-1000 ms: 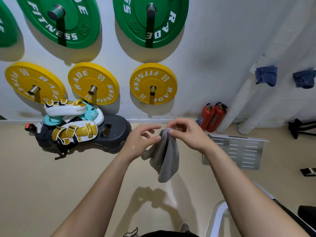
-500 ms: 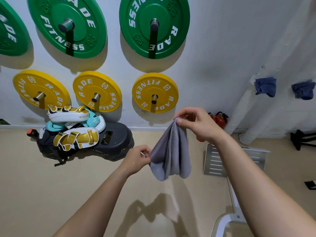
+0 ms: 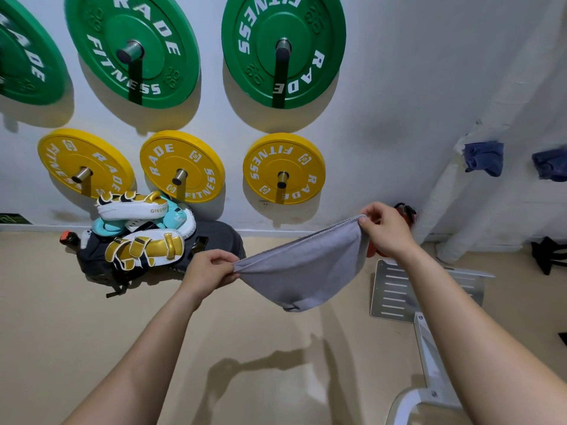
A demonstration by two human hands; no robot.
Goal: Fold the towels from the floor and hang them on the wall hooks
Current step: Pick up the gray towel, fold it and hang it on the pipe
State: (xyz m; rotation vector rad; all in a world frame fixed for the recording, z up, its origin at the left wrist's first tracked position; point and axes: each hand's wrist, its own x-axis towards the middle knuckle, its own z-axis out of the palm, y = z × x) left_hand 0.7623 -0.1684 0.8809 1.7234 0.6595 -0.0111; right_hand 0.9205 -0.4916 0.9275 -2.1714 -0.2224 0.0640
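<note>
The left hand [image 3: 208, 269] and right hand [image 3: 385, 230] pinch a grey towel [image 3: 300, 271] (fire extinguisher [image 3: 406, 211] behind).

Taking the grey towel [image 3: 302, 271] as the mark: below it and toward the viewer the beige floor [image 3: 92, 348] lies bare. Left of it a heap of boxing pads [image 3: 144, 246] stands against the wall. Behind it a yellow plate [image 3: 283, 168] juts from the wall on its peg. Right of it lie a slotted metal plate [image 3: 395, 292] and a white frame [image 3: 428, 354]; farther right and higher, a blue towel [image 3: 483, 157] hangs on the wall.
</note>
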